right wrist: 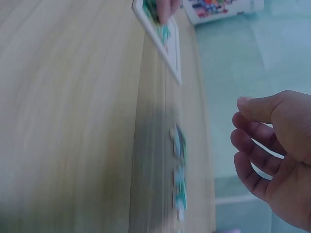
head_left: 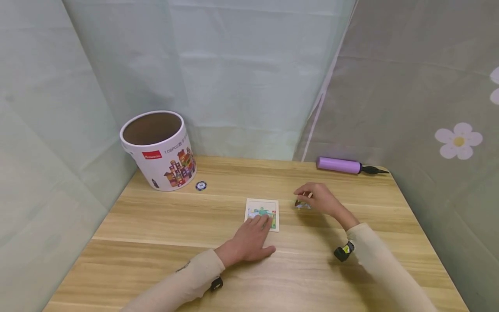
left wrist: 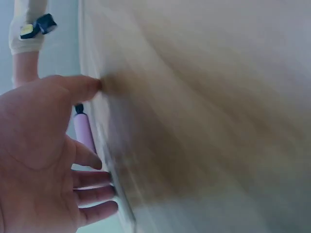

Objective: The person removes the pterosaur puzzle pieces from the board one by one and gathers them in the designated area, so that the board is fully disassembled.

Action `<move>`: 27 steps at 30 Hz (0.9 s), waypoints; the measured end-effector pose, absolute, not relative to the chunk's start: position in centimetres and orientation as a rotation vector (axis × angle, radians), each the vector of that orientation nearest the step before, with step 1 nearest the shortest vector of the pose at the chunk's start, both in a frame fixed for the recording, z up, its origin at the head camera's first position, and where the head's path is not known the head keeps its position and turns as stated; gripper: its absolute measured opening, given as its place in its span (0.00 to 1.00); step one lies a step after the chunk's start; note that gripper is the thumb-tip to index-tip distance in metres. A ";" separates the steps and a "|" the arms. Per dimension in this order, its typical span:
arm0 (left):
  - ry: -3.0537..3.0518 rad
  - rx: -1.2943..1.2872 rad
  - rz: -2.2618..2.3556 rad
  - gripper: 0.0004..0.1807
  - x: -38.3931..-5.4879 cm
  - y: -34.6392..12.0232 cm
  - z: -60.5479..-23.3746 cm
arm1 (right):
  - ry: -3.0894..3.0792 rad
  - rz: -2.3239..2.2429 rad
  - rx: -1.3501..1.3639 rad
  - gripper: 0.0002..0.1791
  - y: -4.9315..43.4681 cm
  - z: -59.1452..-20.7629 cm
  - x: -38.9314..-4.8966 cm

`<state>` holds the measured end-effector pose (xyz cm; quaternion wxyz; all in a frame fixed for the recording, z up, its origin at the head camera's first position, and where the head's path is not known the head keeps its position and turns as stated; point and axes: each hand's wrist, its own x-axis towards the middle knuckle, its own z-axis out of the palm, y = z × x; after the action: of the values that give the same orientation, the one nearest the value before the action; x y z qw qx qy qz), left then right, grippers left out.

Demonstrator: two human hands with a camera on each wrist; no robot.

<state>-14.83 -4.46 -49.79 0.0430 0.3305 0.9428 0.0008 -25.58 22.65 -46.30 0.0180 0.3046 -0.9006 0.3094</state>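
Observation:
A small square puzzle board (head_left: 252,202) with a white frame and a green-and-white picture lies mid-table. My left hand (head_left: 251,240) rests its extended fingers on the board's lower part, covering some of the picture. To the right, my right hand (head_left: 320,199) hovers over a few small puzzle pieces (head_left: 302,205), partly hiding them. In the right wrist view, loose pieces (right wrist: 180,194) lie on the table, apart from the right hand (right wrist: 277,150). Its fingers are loosely bent, and no piece is visible between them.
A large white bucket (head_left: 161,162) with printed buildings stands at the back left. A poker chip (head_left: 201,186) lies beside it. A purple hand pump (head_left: 339,165) lies along the back right edge of the wooden table (head_left: 156,255). Curtains hang behind.

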 end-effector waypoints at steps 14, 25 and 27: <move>2.836 0.930 -0.004 0.45 -13.4 -4.4 -49.4 | -2.778 1.015 1.096 0.09 17.1 -47.6 -26.5; 2.835 0.955 0.033 0.44 -13.3 -4.4 -49.4 | -2.821 1.043 1.197 0.09 14.1 -48.6 -26.9; 2.835 0.962 0.045 0.44 -13.2 -4.4 -49.5 | -2.837 1.056 1.204 0.10 13.6 -48.8 -26.9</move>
<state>-13.24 -4.43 -49.48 0.0735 0.3206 0.9443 0.0149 -26.89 13.61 -48.78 -0.0579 0.3689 -0.8694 0.3235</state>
